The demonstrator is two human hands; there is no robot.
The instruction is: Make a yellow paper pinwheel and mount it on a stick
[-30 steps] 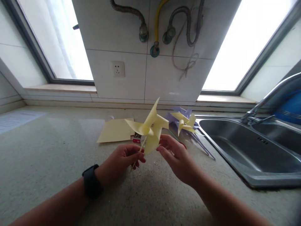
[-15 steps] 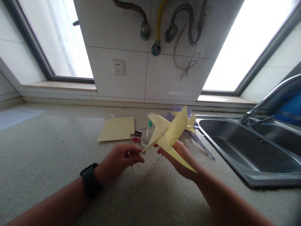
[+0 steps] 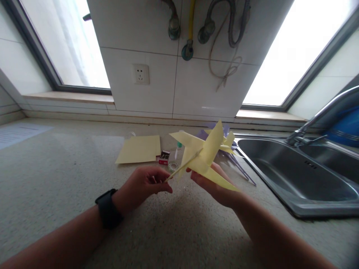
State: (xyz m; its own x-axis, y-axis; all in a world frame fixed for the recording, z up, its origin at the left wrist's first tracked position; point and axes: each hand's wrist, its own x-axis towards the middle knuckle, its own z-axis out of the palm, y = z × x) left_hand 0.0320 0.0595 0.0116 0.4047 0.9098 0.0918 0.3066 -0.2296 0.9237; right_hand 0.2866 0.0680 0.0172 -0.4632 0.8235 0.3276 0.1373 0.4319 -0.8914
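A pale yellow paper pinwheel (image 3: pixel 206 155) on a thin wooden stick (image 3: pixel 182 167) is held above the speckled counter (image 3: pixel 56 179), its face tilted away from me to the right. My left hand (image 3: pixel 143 185), with a black watch on the wrist, pinches the lower end of the stick. My right hand (image 3: pixel 215 185) sits under and behind the paper blades, fingers against them. Whether those fingers grip the paper is hidden by the blades.
Behind the hands lie a yellow paper sheet (image 3: pixel 139 149), a small red box (image 3: pixel 164 157), a tape roll (image 3: pixel 174 166) and more yellow and purple pinwheels (image 3: pixel 228 147). A steel sink (image 3: pixel 297 175) with a tap (image 3: pixel 316 119) is at the right. A wall socket (image 3: pixel 140 74) and hoses hang above.
The pinwheel has turned from facing me to lying on its side, blades pointing right. My right hand has slid under the blades. The view has tipped slightly down.
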